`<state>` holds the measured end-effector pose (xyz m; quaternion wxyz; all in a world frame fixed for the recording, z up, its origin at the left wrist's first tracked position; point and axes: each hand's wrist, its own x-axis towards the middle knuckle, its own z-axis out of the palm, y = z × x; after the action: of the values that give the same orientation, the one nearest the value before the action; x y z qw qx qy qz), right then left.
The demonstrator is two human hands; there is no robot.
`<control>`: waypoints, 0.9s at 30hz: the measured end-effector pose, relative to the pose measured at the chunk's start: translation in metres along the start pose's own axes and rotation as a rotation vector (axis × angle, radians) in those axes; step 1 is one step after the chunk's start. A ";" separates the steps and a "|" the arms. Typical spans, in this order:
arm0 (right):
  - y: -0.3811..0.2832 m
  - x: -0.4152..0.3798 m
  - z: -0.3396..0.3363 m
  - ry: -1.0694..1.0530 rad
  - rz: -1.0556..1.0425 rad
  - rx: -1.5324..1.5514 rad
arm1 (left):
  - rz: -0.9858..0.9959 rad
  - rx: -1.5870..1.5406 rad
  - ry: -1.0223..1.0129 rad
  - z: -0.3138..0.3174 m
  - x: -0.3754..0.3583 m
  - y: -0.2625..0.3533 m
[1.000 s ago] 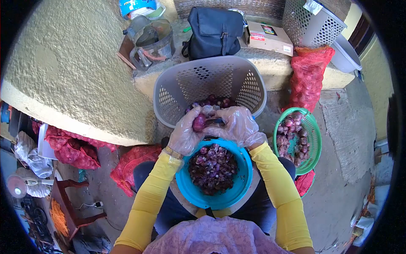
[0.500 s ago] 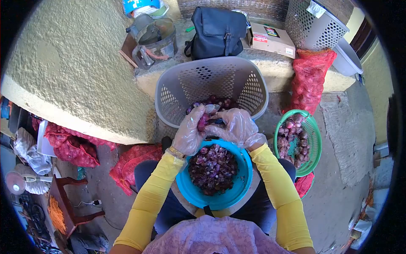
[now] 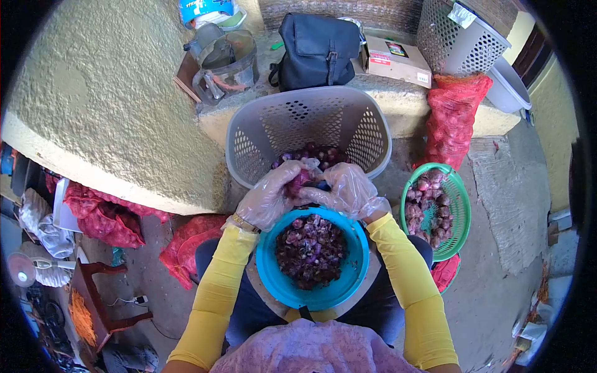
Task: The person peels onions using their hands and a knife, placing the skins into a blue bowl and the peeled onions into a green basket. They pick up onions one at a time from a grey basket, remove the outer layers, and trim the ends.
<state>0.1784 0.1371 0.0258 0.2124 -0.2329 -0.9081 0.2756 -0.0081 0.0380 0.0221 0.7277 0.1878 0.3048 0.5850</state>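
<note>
At frame centre, a red onion (image 3: 300,180) sits within the closed fingers of the left hand (image 3: 268,194). The right hand (image 3: 349,189) grips a dark object (image 3: 323,185) just beside it. Fingers hide the onion's long axis and direction.

Through the feed I see my left arm (image 3: 214,295) slant from 7 o'clock toward 1, my right arm (image 3: 409,286) from 5 toward 11, both yellow-sleeved. My left hand (image 3: 268,198) sits at 9 o'clock of centre, my right hand (image 3: 349,191) at 3, both in clear gloves. I have the fingers of each curled inward; whether the hands touch, I can't tell. My left wrist (image 3: 242,224) wears a band.
</note>
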 end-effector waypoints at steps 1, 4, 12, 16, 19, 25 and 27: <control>0.003 -0.001 0.001 0.005 -0.021 -0.023 | -0.010 0.021 0.012 0.002 -0.002 0.001; 0.008 -0.003 0.007 0.042 -0.077 -0.065 | 0.042 -0.017 -0.019 -0.006 -0.001 -0.002; 0.001 -0.002 -0.002 -0.043 -0.099 -0.193 | -0.018 -0.212 -0.016 -0.021 0.006 -0.011; 0.002 -0.001 -0.001 -0.023 -0.114 -0.193 | -0.007 -0.255 -0.026 -0.029 0.009 -0.018; 0.006 -0.002 0.004 -0.013 -0.056 -0.070 | 0.045 -0.186 0.089 -0.007 0.007 -0.013; 0.010 -0.001 0.012 -0.042 0.075 -0.006 | 0.078 -0.115 0.042 -0.011 0.008 -0.017; 0.008 0.000 0.011 -0.064 0.096 0.009 | 0.065 -0.116 0.059 -0.016 0.009 -0.019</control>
<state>0.1753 0.1384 0.0131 0.1706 -0.2664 -0.9010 0.2967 -0.0038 0.0404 -0.0039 0.7087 0.1379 0.2855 0.6303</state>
